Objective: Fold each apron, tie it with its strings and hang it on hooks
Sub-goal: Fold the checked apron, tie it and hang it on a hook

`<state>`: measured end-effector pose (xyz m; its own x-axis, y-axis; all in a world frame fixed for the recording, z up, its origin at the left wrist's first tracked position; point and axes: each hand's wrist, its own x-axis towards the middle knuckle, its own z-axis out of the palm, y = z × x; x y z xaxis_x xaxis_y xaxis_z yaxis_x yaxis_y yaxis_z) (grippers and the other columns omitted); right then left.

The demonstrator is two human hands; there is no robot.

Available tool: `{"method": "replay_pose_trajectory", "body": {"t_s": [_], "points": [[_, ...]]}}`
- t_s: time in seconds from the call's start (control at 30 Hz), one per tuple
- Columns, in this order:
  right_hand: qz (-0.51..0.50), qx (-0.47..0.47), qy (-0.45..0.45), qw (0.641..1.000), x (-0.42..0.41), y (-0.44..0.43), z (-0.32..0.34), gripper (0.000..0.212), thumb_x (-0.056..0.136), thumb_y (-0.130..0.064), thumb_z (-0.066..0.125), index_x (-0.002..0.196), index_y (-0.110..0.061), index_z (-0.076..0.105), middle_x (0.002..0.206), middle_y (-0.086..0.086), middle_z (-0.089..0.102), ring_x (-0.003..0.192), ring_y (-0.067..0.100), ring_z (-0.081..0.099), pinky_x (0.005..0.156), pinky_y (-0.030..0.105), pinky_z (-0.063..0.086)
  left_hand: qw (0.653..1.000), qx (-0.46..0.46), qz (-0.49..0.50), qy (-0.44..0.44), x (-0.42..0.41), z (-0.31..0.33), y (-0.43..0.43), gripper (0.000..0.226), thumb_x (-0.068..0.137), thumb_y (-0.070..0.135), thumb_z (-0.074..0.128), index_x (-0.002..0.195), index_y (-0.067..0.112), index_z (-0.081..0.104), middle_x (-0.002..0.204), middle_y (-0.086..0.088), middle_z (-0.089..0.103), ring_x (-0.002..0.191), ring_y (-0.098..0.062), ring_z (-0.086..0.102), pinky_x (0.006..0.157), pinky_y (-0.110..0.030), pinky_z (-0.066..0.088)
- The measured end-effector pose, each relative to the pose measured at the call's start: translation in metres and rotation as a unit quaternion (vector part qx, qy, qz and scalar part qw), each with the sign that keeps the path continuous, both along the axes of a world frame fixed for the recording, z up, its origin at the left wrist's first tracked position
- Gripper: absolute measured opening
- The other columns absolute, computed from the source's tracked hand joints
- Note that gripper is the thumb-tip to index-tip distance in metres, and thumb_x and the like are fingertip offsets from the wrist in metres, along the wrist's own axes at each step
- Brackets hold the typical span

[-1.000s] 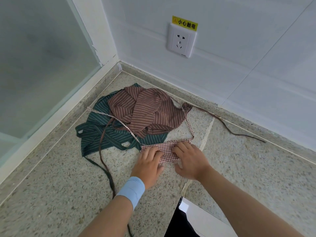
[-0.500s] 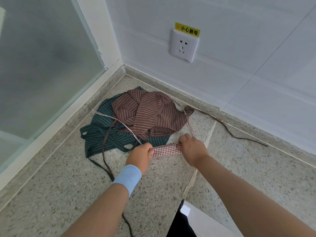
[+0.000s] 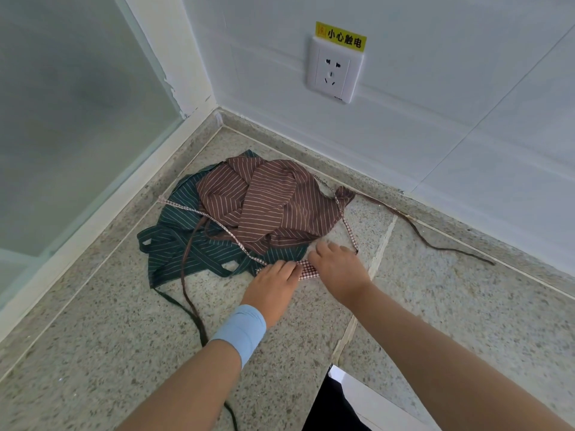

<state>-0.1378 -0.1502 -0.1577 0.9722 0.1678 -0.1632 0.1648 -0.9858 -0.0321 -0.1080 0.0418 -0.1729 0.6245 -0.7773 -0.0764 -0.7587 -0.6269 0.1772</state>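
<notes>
A small red-and-white checked apron [image 3: 308, 272], folded into a narrow strip, lies on the speckled stone floor. My left hand [image 3: 273, 286], with a blue wristband, lies flat on its left end. On its right end rests my right hand [image 3: 339, 269], fingers spread. Both hands hide most of the strip. Its thin checked strings [image 3: 217, 223] run out over the pile behind. That pile is a crumpled brown striped apron [image 3: 273, 203] lying on a dark green striped apron [image 3: 186, 244].
A long brown string [image 3: 435, 241] trails right along the wall base. Dark strings [image 3: 186, 293] trail toward me on the floor. A frosted glass panel [image 3: 71, 119] stands at left. The white tiled wall carries a socket [image 3: 334, 71] with a yellow label.
Half a second ago both hands pinched the strip's ends and held it stretched. Now they have come closer together and lie flat on it, pressing it to the floor.
</notes>
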Motion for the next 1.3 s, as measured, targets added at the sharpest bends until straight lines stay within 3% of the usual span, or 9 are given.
{"method": "replay_pose_trajectory", "body": {"t_s": [0.17, 0.4, 0.53, 0.67, 0.77, 0.97, 1.13, 1.23, 1.3], "points": [[-0.059, 0.175, 0.004, 0.983, -0.011, -0.019, -0.012, 0.018, 0.091, -0.020, 0.051, 0.109, -0.019, 0.053, 0.104, -0.003, 0.048, 0.093, 0.016, 0.044, 0.089, 0.031, 0.046, 0.994, -0.028, 0.055, 0.091, -0.007, 0.006, 0.001, 0.056, 0.102, 0.030, 0.045, 0.153, 0.011, 0.033, 0.155, -0.005, 0.038, 0.143, -0.020, 0.032, 0.117, -0.031, 0.028], [-0.017, -0.004, -0.004, 1.000, -0.004, -0.017, -0.002, 0.029, 0.077, -0.025, 0.072, 0.105, -0.018, 0.063, 0.100, 0.003, 0.060, 0.089, 0.026, 0.055, 0.083, 0.044, 0.053, 0.977, -0.023, 0.110, 0.180, 0.008, 0.023, -0.010, 0.057, 0.092, 0.044, 0.062, 0.140, 0.018, 0.050, 0.130, 0.005, 0.049, 0.121, -0.012, 0.042, 0.096, -0.029, 0.048], [0.020, -0.072, 0.001, 0.997, 0.001, -0.008, 0.023, 0.029, 0.080, -0.022, 0.073, 0.107, -0.014, 0.067, 0.101, 0.006, 0.064, 0.093, 0.028, 0.061, 0.091, 0.051, 0.048, 0.972, 0.016, 0.120, 0.204, 0.013, 0.040, -0.011, 0.021, 0.094, 0.023, 0.062, 0.114, 0.020, 0.062, 0.108, 0.003, 0.057, 0.102, -0.016, 0.054, 0.081, -0.032, 0.051], [-0.052, 0.103, 0.157, 0.981, -0.004, -0.003, 0.075, 0.014, 0.092, -0.027, 0.048, 0.094, -0.023, 0.062, 0.089, -0.004, 0.062, 0.082, 0.017, 0.061, 0.087, 0.035, 0.048, 0.925, -0.027, 0.156, 0.345, 0.011, 0.064, 0.002, 0.016, 0.093, 0.021, 0.055, 0.083, 0.031, 0.062, 0.078, 0.011, 0.061, 0.077, -0.017, 0.063, 0.057, -0.024, 0.042], [-0.110, 0.189, 0.263, 0.940, -0.012, -0.006, 0.110, 0.012, 0.086, -0.022, 0.057, 0.090, -0.028, 0.066, 0.085, -0.004, 0.069, 0.079, 0.013, 0.066, 0.066, 0.028, 0.054, 0.866, -0.020, 0.131, 0.482, 0.005, 0.091, 0.012, 0.034, 0.089, 0.021, 0.063, 0.121, 0.032, 0.065, 0.104, 0.018, 0.067, 0.088, -0.004, 0.065, 0.074, -0.018, 0.050], [-0.099, 0.162, 0.032, 0.981, -0.045, -0.012, 0.155, 0.045, 0.086, -0.030, 0.069, 0.130, -0.031, 0.059, 0.126, -0.005, 0.062, 0.116, 0.016, 0.058, 0.102, 0.039, 0.048, 0.739, -0.156, 0.189, 0.628, -0.014, 0.144, 0.022, 0.034, 0.091, 0.005, 0.063, 0.125, 0.011, 0.066, 0.122, -0.014, 0.069, 0.113, -0.028, 0.065, 0.103, -0.044, 0.049], [-0.006, 0.225, -0.125, 0.966, -0.085, 0.014, 0.189, 0.068, 0.080, -0.017, 0.044, 0.148, -0.017, 0.047, 0.148, 0.003, 0.051, 0.137, 0.020, 0.044, 0.119, 0.037, 0.028, 0.653, -0.268, 0.180, 0.685, -0.030, 0.199, 0.023, 0.028, 0.098, -0.006, 0.048, 0.121, 0.001, 0.062, 0.096, -0.011, 0.073, 0.082, -0.019, 0.070, 0.071, -0.030, 0.056], [-0.063, 0.286, -0.042, 0.955, -0.096, 0.034, 0.212, 0.064, 0.089, -0.026, 0.053, 0.151, -0.025, 0.037, 0.144, -0.003, 0.053, 0.128, 0.016, 0.051, 0.110, 0.031, 0.038, 0.641, -0.311, 0.171, 0.680, -0.032, 0.231, 0.022, 0.027, 0.099, -0.001, 0.050, 0.123, 0.001, 0.062, 0.098, -0.012, 0.067, 0.085, -0.020, 0.065, 0.078, -0.033, 0.053], [-0.121, 0.356, -0.075, 0.924, -0.095, 0.042, 0.225, 0.032, 0.098, -0.024, 0.053, 0.129, -0.029, 0.053, 0.115, -0.007, 0.067, 0.103, 0.013, 0.063, 0.087, 0.033, 0.050, 0.655, -0.329, 0.150, 0.664, -0.033, 0.249, 0.021, 0.028, 0.097, 0.001, 0.054, 0.124, 0.002, 0.063, 0.105, -0.013, 0.067, 0.092, -0.022, 0.063, 0.088, -0.038, 0.048]]}}
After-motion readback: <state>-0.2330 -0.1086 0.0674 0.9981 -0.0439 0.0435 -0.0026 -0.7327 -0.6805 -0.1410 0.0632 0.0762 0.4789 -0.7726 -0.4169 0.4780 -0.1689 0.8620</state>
